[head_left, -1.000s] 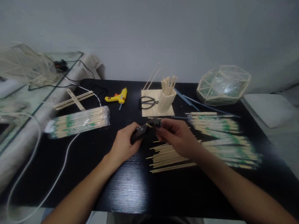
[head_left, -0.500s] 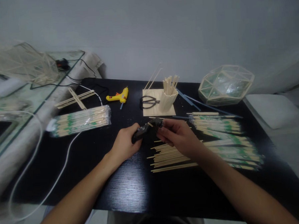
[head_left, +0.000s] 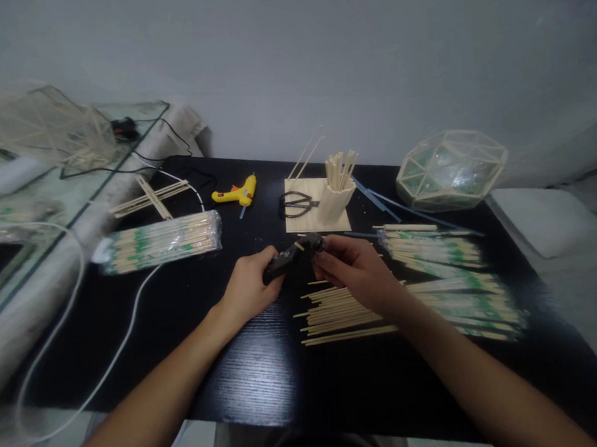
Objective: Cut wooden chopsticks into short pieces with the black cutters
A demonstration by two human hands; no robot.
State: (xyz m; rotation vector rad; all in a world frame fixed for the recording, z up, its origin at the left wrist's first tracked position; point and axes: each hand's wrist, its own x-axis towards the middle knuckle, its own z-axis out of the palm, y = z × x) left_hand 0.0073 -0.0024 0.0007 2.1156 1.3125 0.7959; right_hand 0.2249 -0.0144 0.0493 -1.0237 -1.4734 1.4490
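Firmly gripped: dark tool [head_left: 285, 260]

The left hand [head_left: 248, 283] is clutching its near end; the tool is extending rightward, its head almost meeting the curled fingers of the right hand [head_left: 353, 267], whose exact hold is hiding from view.

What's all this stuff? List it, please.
Dark hand tool: 1, black, centre
Tabletop: 1, black, beneath
Wooden board: 1, pale, back centre
Stick holder: 1, pale, on board
Sticks: many, pale, in holder, on tabletop
Scissors: 1, black, partly on board
Stick packs: about 3, clear-and-green, left and right
Glue gun: 1, yellow, back left
Thin strips: several, bluish, beside holder
Faceted frames: 2, pale, back right, far left
Cables: several, white, black, left
Glass sheet: 1, greenish, left
Slab: 1, whitish, far right
Wall: 1, grey, behind
Left hand: 1, bare, gripping tool
Right hand: 1, bare, at tool's end
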